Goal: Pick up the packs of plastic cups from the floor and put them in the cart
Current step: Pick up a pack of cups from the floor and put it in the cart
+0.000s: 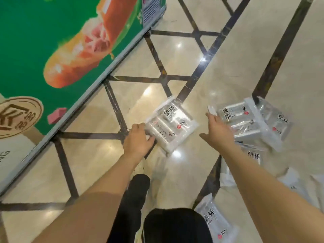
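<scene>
Several clear packs of plastic cups lie on the shiny tiled floor. My left hand (139, 139) grips the near-left edge of one pack (172, 124) in the middle. My right hand (220, 131) is spread open, its fingertips reaching the edge of a second pack (245, 120) to the right. Another pack (275, 118) leans behind that one, one more (254, 156) is partly hidden under my right forearm, and one (217, 223) lies near my knee. No cart shows in this view.
A green display stand (52, 50) with a printed hot-dog picture and a grey metal base edge fills the left side. My dark trouser legs (136, 199) are at the bottom centre. Beige floor with dark inlay stripes extends far and right.
</scene>
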`<action>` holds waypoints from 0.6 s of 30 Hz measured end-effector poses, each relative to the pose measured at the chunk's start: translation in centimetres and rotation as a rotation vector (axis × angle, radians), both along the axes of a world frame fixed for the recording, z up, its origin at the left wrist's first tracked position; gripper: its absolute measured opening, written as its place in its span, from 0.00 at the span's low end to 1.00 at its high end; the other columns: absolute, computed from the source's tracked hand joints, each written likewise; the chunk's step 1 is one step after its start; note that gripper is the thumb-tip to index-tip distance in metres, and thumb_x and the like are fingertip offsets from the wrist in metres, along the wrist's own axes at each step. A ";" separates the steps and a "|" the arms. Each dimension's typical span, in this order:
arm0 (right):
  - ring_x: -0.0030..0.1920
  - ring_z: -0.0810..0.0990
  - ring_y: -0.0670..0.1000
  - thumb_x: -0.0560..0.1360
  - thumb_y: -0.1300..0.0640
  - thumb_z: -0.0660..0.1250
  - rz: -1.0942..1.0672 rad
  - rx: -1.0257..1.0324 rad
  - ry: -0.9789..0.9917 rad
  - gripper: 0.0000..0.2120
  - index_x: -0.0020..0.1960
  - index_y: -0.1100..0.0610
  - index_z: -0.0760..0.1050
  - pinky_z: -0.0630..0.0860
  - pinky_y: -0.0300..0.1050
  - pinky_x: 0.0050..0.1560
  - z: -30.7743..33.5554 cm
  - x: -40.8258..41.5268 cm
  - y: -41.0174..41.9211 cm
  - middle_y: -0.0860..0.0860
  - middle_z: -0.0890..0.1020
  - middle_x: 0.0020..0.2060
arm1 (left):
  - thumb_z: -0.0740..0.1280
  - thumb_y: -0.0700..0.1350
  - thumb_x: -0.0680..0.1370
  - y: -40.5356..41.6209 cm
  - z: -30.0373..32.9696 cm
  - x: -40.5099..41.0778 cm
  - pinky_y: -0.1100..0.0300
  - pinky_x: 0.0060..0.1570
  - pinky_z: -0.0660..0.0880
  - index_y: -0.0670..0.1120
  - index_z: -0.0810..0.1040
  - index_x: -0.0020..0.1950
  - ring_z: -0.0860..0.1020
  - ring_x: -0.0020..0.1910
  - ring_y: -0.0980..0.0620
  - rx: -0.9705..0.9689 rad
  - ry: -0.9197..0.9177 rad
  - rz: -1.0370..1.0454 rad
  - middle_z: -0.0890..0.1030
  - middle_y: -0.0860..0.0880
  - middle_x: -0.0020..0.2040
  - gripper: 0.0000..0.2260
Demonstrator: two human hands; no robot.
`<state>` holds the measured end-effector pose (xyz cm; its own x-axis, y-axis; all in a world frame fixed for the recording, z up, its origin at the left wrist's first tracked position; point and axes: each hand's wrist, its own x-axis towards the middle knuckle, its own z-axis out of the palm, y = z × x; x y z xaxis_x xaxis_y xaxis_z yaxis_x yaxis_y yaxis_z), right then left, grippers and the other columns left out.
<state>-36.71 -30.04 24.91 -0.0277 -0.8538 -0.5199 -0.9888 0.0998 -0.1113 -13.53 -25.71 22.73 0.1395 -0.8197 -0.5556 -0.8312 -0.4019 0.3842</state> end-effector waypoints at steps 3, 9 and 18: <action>0.70 0.68 0.57 0.73 0.52 0.69 0.019 0.045 0.004 0.35 0.74 0.57 0.56 0.66 0.55 0.68 -8.2 -0.6 -4.8 0.56 0.67 0.71 | 0.66 0.49 0.75 -2.5 -7.9 -2.1 0.51 0.60 0.70 0.43 0.69 0.65 0.71 0.64 0.41 0.082 0.118 0.343 0.71 0.42 0.64 0.21; 0.68 0.68 0.59 0.73 0.51 0.68 0.034 0.115 -0.043 0.35 0.75 0.56 0.56 0.68 0.55 0.66 -25.7 -2.4 -12.4 0.56 0.64 0.72 | 0.67 0.51 0.75 -5.0 -25.3 -6.4 0.51 0.66 0.66 0.37 0.62 0.71 0.68 0.67 0.38 0.282 0.273 0.872 0.67 0.38 0.69 0.30; 0.70 0.66 0.59 0.72 0.44 0.69 -0.137 0.397 -0.217 0.41 0.75 0.62 0.54 0.65 0.48 0.67 -42.1 -4.4 -19.1 0.59 0.65 0.72 | 0.71 0.51 0.72 -5.3 -40.9 -8.9 0.49 0.71 0.63 0.36 0.61 0.71 0.67 0.69 0.38 0.269 0.449 1.299 0.68 0.37 0.70 0.35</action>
